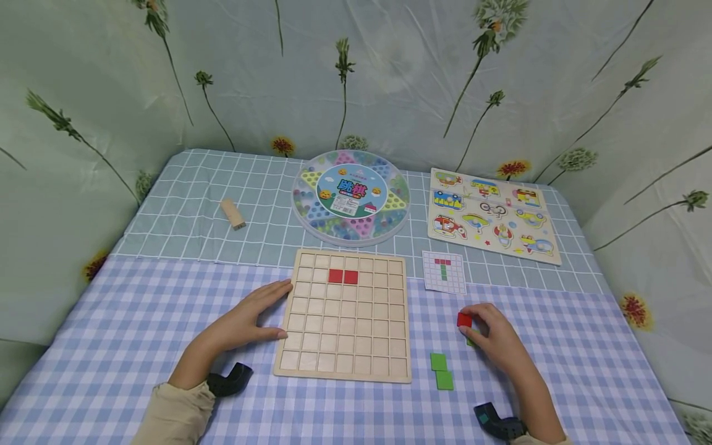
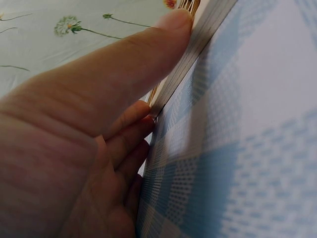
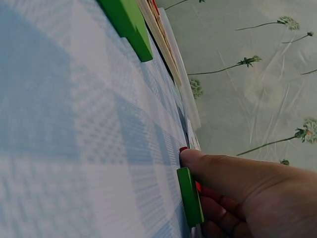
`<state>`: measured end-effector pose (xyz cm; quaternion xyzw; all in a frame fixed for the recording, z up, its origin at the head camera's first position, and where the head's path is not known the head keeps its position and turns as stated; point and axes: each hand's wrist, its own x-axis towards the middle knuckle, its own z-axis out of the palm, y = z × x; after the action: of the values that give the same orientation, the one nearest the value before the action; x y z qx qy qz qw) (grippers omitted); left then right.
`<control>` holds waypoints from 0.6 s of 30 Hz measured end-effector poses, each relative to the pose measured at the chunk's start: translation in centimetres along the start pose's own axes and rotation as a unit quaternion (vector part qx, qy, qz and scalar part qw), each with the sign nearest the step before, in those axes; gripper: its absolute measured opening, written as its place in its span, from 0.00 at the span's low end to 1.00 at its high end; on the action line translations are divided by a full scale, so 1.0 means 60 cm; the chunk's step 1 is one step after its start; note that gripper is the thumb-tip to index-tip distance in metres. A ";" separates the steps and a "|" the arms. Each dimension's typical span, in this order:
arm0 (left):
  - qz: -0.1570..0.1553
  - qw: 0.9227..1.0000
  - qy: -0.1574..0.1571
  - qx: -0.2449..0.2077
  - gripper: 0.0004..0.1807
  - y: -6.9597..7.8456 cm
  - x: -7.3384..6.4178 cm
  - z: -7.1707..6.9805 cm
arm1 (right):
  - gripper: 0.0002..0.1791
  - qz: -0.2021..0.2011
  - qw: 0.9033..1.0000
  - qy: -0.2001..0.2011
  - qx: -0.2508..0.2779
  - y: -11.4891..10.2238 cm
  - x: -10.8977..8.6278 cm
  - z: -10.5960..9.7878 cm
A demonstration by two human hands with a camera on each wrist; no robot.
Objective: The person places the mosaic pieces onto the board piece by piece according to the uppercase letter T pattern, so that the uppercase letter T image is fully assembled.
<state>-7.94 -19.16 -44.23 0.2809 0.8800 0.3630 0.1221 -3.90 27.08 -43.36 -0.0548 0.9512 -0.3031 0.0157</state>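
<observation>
A wooden grid board (image 1: 346,322) lies in the middle, with two red square tiles (image 1: 343,277) side by side in its second row from the top. My left hand (image 1: 236,326) rests at its left edge, fingers extended and thumb spread; in the left wrist view the thumb (image 2: 173,25) lies against the board's side. To the right of the board, my right hand (image 1: 495,339) pinches a red tile (image 1: 464,319) between thumb and fingers. A green tile (image 3: 189,196) sits close beside that thumb, partly hidden from above. Two more green tiles (image 1: 442,371) lie nearer the board.
Above the right hand is a small card (image 1: 443,273) printed with a red and green T on a grid. Farther back are a round Chinese checkers box (image 1: 350,198), a wooden vehicle puzzle (image 1: 494,213) and a small wooden block (image 1: 232,214). A checked cloth (image 1: 100,358) covers the table.
</observation>
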 end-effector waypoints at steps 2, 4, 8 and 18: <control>-0.001 1.000 0.000 0.000 0.48 0.000 0.000 0.000 | 0.16 -0.004 1.000 0.004 -0.001 -0.001 0.000 0.000; -0.001 1.000 -0.001 0.000 0.48 0.001 0.000 -0.001 | 0.16 -0.005 1.000 0.007 -0.002 -0.001 0.000 0.001; 0.000 1.000 -0.001 0.002 0.48 0.000 0.000 -0.001 | 0.16 -0.001 1.000 0.016 0.005 -0.001 -0.001 0.001; 0.001 1.000 0.001 0.005 0.48 0.000 0.000 0.000 | 0.18 -0.093 0.991 0.088 0.035 -0.044 0.025 0.001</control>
<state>-7.94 -19.19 -44.25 0.2821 0.8817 0.3587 0.1197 -5.14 24.71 -41.89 -0.1150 0.9287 -0.3396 -0.0947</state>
